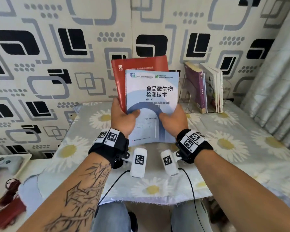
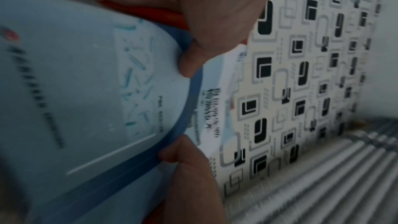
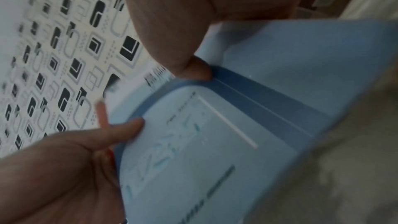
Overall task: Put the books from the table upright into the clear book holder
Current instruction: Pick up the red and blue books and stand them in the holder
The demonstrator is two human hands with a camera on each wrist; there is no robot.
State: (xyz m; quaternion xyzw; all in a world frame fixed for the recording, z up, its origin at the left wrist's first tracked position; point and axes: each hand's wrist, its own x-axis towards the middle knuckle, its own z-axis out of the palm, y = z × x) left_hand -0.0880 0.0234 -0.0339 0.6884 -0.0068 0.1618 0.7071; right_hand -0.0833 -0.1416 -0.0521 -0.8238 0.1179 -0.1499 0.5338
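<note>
I hold a light blue book point(image 1: 151, 91) upright above the table, and a red book point(image 1: 137, 64) stands right behind it, sticking out at the top and left. My left hand point(image 1: 124, 114) grips both at the lower left, thumb on the blue cover point(image 2: 86, 91). My right hand point(image 1: 171, 115) grips the lower right edge, thumb point(image 3: 193, 69) on the cover point(image 3: 215, 142). The clear book holder point(image 1: 187, 97) stands at the back right, to the right of the held books.
A purple book point(image 1: 199, 87) and white books point(image 1: 215, 89) stand upright in the holder. A daisy-print cloth point(image 1: 224, 144) covers the table. The patterned wall is close behind, a curtain point(image 1: 274, 81) hangs at right, and a tray point(image 1: 7, 164) sits at left.
</note>
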